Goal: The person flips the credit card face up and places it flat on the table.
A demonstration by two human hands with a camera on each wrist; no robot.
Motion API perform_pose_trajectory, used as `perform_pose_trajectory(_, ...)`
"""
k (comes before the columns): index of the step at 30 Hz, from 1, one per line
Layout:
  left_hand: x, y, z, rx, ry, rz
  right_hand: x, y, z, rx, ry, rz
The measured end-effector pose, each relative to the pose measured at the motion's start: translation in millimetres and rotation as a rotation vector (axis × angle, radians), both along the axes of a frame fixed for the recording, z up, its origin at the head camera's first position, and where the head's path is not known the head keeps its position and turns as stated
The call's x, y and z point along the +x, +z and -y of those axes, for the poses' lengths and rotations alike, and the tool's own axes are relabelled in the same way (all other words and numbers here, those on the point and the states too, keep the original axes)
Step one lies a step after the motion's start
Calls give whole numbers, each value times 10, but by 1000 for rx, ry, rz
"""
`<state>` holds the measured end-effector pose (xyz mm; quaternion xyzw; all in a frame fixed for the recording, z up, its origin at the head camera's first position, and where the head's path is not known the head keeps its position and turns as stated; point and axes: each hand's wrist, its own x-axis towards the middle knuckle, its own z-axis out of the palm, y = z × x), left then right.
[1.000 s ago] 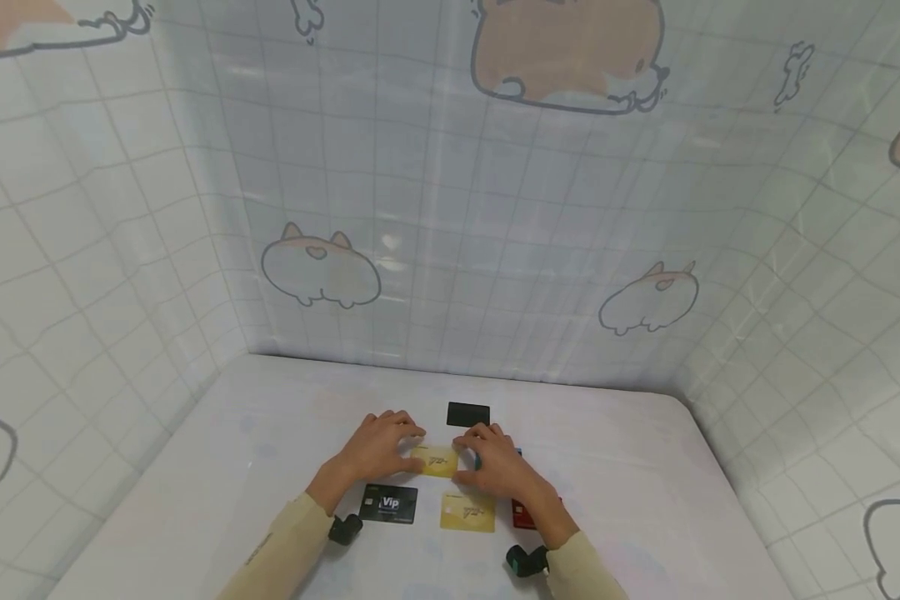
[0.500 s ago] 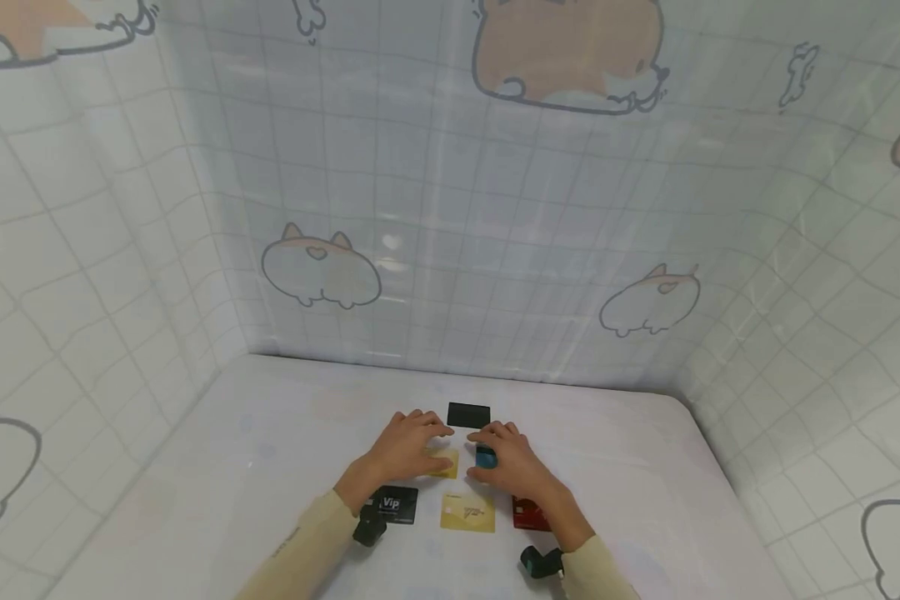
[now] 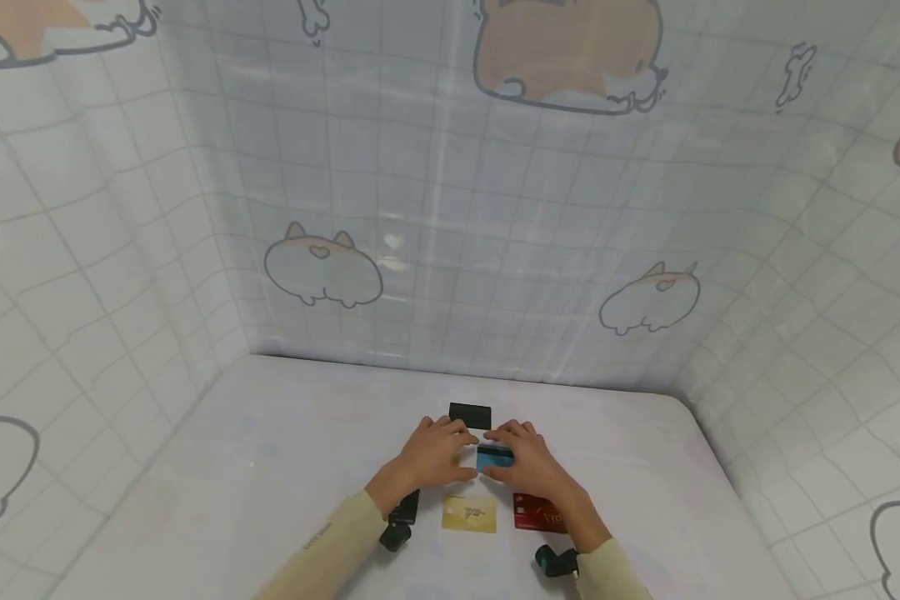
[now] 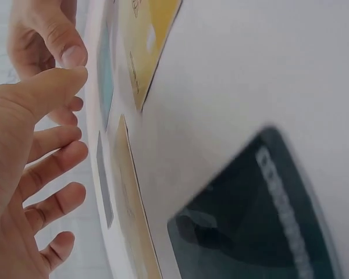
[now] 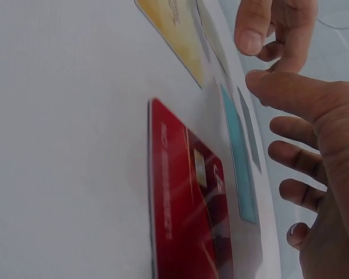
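Note:
My left hand point(image 3: 438, 454) hovers above a yellow card point(image 4: 127, 192), hiding nearly all of it from the head view. Just to its right, my right hand point(image 3: 527, 460) is over a blue card point(image 3: 492, 458) with a dark stripe. Both hands have loosely bent, spread fingers with nothing between them. In the wrist views their thumbs come close together, apart from the cards. Nearer to me lie a second yellow card point(image 3: 469, 513), a red card point(image 3: 537, 512) and a black card point(image 3: 407, 506) partly covered by my left forearm.
A plain black card point(image 3: 470, 415) lies farthest back. All the cards rest flat on a white table point(image 3: 307, 400), with grid-patterned curtain walls point(image 3: 487, 250) behind and at both sides. Each wrist wears a small black camera point(image 3: 556, 561).
My left hand has moved right, across the upper yellow card. The right hand has shifted slightly right, uncovering more of the blue card. The cards have stayed in place.

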<state>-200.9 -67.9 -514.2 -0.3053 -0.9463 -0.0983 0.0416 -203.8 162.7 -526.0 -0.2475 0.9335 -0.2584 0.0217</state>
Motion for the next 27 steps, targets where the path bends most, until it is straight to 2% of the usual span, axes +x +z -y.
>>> perform_pose_trajectory(13, 70, 31, -223, -76, 28, 18, 14, -85, -290, 45, -70, -48)
perform_pose_trajectory(20, 77, 51, -264, -76, 60, 16, 60, -102, -399, 44, -120, -22)
perform_pose_trajectory(27, 110, 69, -280, -99, 77, 39, 94, -145, -425, 101, -162, 3)
